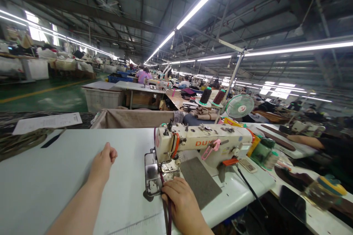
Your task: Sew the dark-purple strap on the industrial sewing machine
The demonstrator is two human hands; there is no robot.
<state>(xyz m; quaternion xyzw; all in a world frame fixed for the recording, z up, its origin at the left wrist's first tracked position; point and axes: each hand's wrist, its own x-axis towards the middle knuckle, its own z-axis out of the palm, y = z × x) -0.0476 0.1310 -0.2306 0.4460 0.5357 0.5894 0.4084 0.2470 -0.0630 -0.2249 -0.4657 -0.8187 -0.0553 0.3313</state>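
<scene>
A white sewing machine [204, 141] with orange lettering stands on the pale table. A narrow dark purple fabric strip [169, 216] runs from the table's front edge up to the presser foot and shows again behind the machine head. My right hand [182, 200] grips this strip just in front of the metal needle plate [152, 176], its fingers curled over it. To the left of the machine, my left hand [103, 163] hovers over or rests on the table, fingers curled in, with nothing visible in it. Its palm side is partly hidden.
A grey flat mat [200, 180] lies right of the needle. Behind the table is a beige cloth-lined bin [135, 118]. Thread cones [205, 96] and a green fan [239, 106] stand beyond the machine. A co-worker's arm [306, 139] reaches in at right, near a phone [292, 202].
</scene>
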